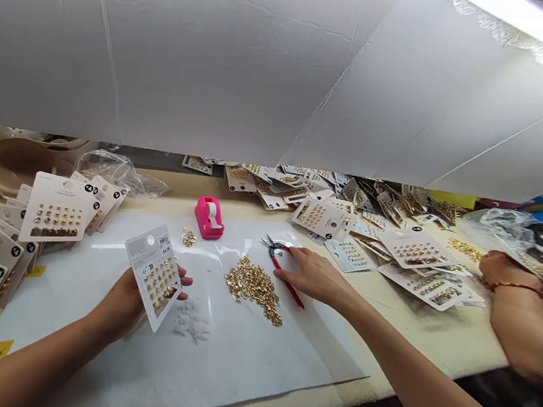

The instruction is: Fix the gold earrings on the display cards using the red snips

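My left hand [130, 299] holds up an earring card [153, 275], tilted, with its printed back and rows of gold earring backs facing me. My right hand [306, 272] has its fingers on the red-handled pliers [287, 282], which lie on the white sheet with their jaws pointing away. Between the hands is a pile of small gold pieces [254, 288]. Small clear bits [191, 320] are scattered beside the card. Behind them stand a pink tape dispenser [209, 218] and a little heap of gold rings [189, 238].
Stacks of earring cards stand at the left [57, 208]. More cards lie piled at the back and right [418, 248]. Another person's hands [509, 271] work at the right edge. A grey-white board [218, 64] hangs low over the table's back.
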The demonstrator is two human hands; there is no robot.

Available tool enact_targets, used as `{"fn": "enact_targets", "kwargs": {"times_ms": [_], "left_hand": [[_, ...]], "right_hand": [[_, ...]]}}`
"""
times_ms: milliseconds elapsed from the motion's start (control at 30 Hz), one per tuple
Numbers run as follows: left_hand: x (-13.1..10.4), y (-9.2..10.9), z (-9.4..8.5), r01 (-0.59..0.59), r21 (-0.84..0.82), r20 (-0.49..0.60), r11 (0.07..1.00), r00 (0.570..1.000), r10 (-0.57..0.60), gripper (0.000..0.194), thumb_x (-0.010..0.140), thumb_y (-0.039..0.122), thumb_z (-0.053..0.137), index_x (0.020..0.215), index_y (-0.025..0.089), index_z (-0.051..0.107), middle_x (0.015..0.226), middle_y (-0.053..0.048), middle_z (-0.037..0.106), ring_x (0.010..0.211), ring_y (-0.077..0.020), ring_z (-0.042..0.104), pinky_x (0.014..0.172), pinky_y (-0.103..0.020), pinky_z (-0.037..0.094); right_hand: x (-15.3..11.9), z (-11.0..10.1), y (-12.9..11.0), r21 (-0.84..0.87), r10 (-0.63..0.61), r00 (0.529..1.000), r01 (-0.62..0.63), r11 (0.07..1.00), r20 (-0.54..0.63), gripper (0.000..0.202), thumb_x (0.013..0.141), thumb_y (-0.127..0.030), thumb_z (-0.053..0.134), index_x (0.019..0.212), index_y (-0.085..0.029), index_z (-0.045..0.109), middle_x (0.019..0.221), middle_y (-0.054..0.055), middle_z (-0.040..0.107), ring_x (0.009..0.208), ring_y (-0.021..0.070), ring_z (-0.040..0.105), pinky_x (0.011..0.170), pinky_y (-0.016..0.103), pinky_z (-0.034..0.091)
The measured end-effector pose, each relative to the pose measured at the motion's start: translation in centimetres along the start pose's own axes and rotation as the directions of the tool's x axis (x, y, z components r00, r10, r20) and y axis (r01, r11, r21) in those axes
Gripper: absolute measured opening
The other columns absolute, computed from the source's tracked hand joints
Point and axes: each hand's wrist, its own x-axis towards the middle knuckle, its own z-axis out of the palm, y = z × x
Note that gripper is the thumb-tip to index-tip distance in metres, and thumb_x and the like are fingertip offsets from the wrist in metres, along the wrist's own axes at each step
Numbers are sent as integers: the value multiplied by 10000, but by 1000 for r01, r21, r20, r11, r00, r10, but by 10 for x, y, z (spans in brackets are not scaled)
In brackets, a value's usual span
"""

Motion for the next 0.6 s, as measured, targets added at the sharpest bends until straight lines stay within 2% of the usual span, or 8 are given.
{"fn": "enact_targets", "kwargs": {"times_ms": [100, 167, 233, 300, 367, 433, 600], "left_hand": [[0, -1, 0, -6, -7, 8, 1000, 1000, 6, 282, 687, 272, 729, 939, 161, 670, 1022, -119, 674, 1004, -310, 619, 863, -482, 498], [-1, -1, 0, -12, -24, 8, 1000, 1000, 12, 281, 677, 279, 737, 918, 149, 677, 994, -128, 684, 992, -322, 624, 855, -498, 499], [0, -1, 0, -12, -50, 8, 999, 1000, 12, 296, 663, 295, 747, 908, 141, 683, 967, -133, 693, 975, -327, 630, 844, -504, 502], [1, -2, 0, -9, -68, 7, 998, 1000, 10, 308, 646, 295, 761, 902, 140, 687, 954, -129, 699, 964, -322, 636, 837, -494, 508], [1, -3, -1, -4, -74, 11, 997, 1000, 5, 301, 653, 285, 758, 909, 144, 687, 958, -124, 702, 963, -310, 639, 840, -478, 510], [1, -4, -2, 6, -67, 25, 998, 1000, -4, 284, 678, 267, 739, 930, 149, 684, 980, -122, 701, 961, -294, 642, 850, -462, 509], [0, -6, -3, -7, -82, 39, 997, 999, 10, 240, 719, 257, 699, 935, 154, 681, 992, -113, 694, 986, -290, 632, 849, -444, 514]], "right_hand": [[-1, -3, 2, -62, 8, 1000, -8, 998, -16, 342, 817, -381, 434, 982, -129, 597, 881, 141, 637, 838, 294, 608, 687, 363, 420], [-5, -5, 0, -43, 26, 997, -29, 999, -68, 303, 804, -284, 436, 1028, -135, 573, 931, 135, 622, 829, 274, 603, 658, 341, 414], [-14, -7, -7, 21, 33, 990, -30, 999, -138, 350, 795, -222, 434, 1125, -136, 516, 1039, 140, 584, 815, 248, 599, 639, 324, 416], [-25, -10, -19, 88, -25, 987, 39, 995, -158, 357, 832, -252, 421, 1167, -145, 480, 1082, 137, 552, 751, 218, 598, 611, 318, 419], [-38, -12, -35, 128, -142, 981, 159, 979, -132, 365, 871, -363, 413, 1174, -169, 473, 1080, 126, 543, 709, 201, 596, 592, 316, 420], [-48, -13, -51, 123, -245, 964, 256, 959, -101, 416, 856, -435, 458, 1194, -192, 464, 1098, 121, 538, 715, 203, 600, 588, 315, 418], [-55, -9, -75, 66, -318, 945, 323, 944, -75, 503, 810, -401, 555, 1249, -202, 412, 1110, 116, 542, 741, 219, 599, 576, 310, 401]]}}
